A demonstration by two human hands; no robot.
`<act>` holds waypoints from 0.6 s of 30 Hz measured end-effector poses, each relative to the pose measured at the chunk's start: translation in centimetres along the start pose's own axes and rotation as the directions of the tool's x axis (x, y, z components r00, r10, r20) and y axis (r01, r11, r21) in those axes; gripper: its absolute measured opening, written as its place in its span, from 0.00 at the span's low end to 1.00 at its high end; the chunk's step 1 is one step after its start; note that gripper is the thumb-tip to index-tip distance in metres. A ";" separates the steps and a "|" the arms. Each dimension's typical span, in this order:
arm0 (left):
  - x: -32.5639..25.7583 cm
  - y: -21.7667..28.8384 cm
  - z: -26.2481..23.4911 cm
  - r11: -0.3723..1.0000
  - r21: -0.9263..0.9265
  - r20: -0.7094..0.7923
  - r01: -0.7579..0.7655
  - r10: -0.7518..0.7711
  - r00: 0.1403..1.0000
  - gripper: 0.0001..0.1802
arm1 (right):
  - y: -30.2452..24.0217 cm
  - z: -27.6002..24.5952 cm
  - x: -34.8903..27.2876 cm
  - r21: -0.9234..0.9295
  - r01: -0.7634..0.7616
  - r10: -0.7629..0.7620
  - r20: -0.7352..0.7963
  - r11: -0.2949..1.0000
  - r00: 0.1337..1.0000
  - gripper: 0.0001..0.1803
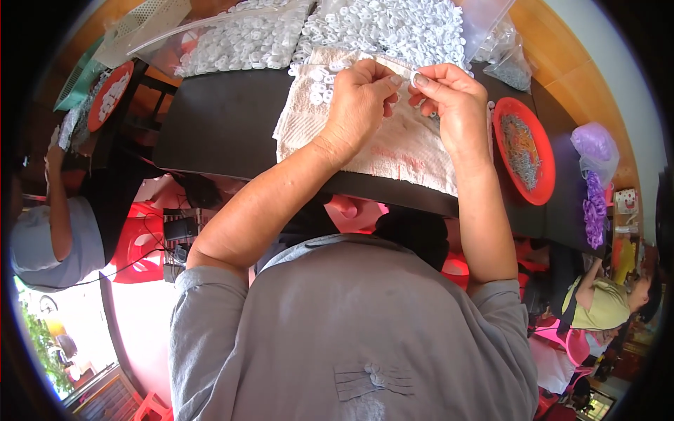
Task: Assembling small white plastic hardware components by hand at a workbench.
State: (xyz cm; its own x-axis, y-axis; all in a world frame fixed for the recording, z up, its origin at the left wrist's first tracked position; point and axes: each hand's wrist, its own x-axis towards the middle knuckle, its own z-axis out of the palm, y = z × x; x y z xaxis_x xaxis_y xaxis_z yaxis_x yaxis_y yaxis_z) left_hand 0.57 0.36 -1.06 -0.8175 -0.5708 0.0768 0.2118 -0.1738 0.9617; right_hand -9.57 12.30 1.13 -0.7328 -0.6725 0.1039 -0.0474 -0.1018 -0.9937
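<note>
Both my hands are raised over a cream towel (309, 133) spread on the dark table. My left hand (361, 102) is closed, thumb pressed against the fingers; whatever it pinches is too small to make out. Close beside it, my right hand (453, 102) pinches a small white plastic piece (413, 79) between thumb and forefinger. Several similar white pieces (321, 92) lie on the towel just left of my left hand. Beyond the towel sits a big heap of the same white pieces (382, 31) on clear plastic.
At the right stands a red plate (500, 140) of thin metal bits. A clear bag (511, 67) lies behind it, and purple bags (595, 151) hang farther right. Another red plate (96, 119) holds white pieces at far left. One person (53, 238) sits left, another (604, 302) right.
</note>
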 end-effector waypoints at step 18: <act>0.0 -0.8 0.1 0.989 0.108 -0.044 -0.105 0.110 0.993 0.08 | 0.2 0.4 -0.7 -0.008 0.056 -0.056 -0.034 0.998 0.998 0.07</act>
State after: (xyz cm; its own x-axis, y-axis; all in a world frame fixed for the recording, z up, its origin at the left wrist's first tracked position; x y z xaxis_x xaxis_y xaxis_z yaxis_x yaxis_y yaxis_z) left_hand 0.36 0.53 -1.81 -0.7649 -0.6211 0.1708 0.2375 -0.0254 0.9711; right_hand -8.81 12.41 0.92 -0.7517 -0.6403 0.1581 -0.0942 -0.1331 -0.9866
